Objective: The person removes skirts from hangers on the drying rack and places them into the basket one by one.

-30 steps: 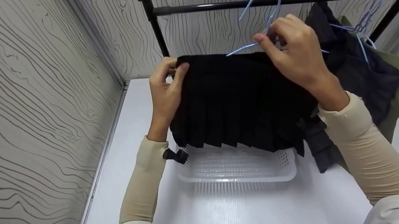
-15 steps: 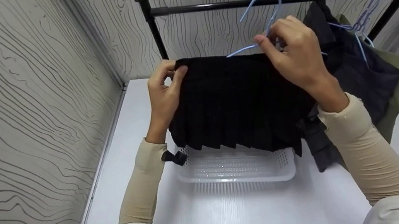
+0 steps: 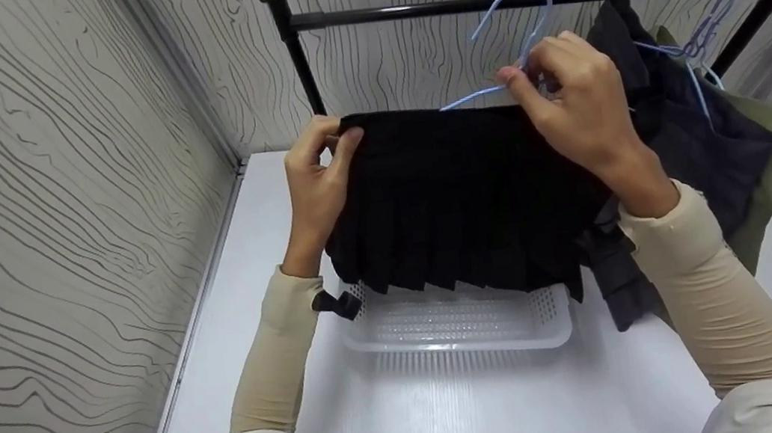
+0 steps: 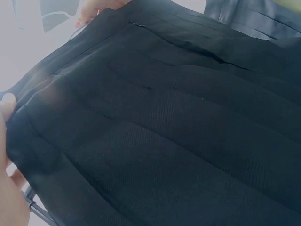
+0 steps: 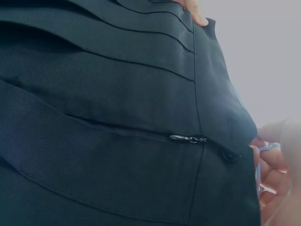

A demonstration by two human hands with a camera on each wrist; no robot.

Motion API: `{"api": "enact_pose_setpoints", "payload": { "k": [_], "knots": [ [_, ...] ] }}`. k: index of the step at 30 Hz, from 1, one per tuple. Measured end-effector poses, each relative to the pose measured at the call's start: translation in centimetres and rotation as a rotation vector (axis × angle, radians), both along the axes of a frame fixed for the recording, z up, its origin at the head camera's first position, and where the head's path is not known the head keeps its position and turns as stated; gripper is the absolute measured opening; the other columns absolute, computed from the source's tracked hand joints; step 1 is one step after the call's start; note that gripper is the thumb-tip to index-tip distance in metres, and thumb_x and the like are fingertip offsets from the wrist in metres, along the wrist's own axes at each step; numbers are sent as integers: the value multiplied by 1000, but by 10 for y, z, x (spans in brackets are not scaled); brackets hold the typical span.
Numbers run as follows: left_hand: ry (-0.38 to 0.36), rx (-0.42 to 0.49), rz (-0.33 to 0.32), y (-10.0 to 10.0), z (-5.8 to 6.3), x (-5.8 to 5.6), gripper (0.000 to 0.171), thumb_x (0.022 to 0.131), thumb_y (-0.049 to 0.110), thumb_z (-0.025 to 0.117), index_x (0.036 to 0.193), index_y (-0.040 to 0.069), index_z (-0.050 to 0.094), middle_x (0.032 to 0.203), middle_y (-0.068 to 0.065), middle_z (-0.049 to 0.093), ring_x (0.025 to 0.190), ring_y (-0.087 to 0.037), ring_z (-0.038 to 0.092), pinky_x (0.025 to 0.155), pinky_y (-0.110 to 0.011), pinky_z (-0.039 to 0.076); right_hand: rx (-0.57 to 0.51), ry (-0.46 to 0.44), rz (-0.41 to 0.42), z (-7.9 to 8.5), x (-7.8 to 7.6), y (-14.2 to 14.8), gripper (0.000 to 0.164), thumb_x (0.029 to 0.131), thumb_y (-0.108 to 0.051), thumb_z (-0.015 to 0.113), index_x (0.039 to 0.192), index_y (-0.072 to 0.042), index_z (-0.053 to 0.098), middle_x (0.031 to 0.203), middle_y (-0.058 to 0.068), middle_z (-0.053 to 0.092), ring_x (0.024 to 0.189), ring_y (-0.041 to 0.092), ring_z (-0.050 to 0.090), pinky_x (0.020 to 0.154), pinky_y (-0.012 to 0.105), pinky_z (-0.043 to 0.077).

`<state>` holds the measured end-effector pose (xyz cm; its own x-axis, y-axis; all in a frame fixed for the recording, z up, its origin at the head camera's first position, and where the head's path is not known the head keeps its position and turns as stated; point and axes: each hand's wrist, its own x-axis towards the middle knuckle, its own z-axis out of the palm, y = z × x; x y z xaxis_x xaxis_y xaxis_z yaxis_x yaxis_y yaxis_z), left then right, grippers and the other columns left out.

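Note:
A black pleated skirt (image 3: 443, 193) hangs spread out in the air, its waistband uppermost. At the waistband's left end my left hand (image 3: 317, 181) pinches the cloth between thumb and fingers. My right hand (image 3: 578, 103) grips a light blue hanger (image 3: 475, 95) just below its hook, close to the waistband's right part. One hanger arm shows above the waistband; its lower part is hidden behind the skirt. The hook stands in front of the rack's rail in the head view; whether it touches cannot be told. In the right wrist view a zip pull (image 5: 181, 138) shows near the waistband.
A black rack rail (image 3: 395, 13) runs across the back. Dark garments (image 3: 709, 148) and an olive one (image 3: 760, 194) hang at right on blue hangers (image 3: 717, 19). Below the skirt, a white perforated basket (image 3: 457, 346) stands on the white table (image 3: 415, 424).
The right hand and the hanger's hook have shifted slightly to the right. The left hand keeps its pinch on the skirt, which has barely moved.

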<state>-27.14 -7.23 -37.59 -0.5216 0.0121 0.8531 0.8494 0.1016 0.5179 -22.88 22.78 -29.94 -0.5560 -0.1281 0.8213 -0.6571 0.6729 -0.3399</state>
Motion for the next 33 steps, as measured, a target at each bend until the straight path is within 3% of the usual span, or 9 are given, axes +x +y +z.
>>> {"api": "enact_pose_setpoints", "payload": {
  "k": [4,12,21,27,33],
  "knots": [
    [-4,-2,4,-1,0,1,5,97,-5,73,97,0,73,86,-11,67,77,-10,56,71,-24,47,-6,-2,-1,0,1,1,34,102,-18,74,80,5,62,71,17,52,72,12,40,70,23,29],
    [3,-6,-6,-5,0,2,7,100,2,73,97,-4,72,88,-13,69,80,-11,60,75,-25,51,-19,-7,7,0,1,1,34,102,-17,74,80,6,61,71,17,50,71,12,40,69,22,29],
    [27,-2,-11,-9,-1,5,4,98,-1,74,95,-4,73,90,-13,72,83,-13,65,78,-27,55,-38,1,2,2,1,2,35,100,-16,76,78,5,60,70,10,46,72,4,36,70,23,27],
    [33,3,-26,-8,0,8,10,99,5,74,96,-5,74,92,-14,72,84,-13,66,79,-28,56,-49,3,4,2,1,3,33,99,-14,76,78,6,61,68,17,48,70,11,38,70,23,27],
    [14,18,-41,-6,2,8,4,98,-2,73,95,-4,73,89,-14,70,81,-11,59,74,-25,51,-59,-1,5,1,3,2,32,101,-14,73,79,7,61,70,17,50,72,9,39,70,22,29]
  ]
}}
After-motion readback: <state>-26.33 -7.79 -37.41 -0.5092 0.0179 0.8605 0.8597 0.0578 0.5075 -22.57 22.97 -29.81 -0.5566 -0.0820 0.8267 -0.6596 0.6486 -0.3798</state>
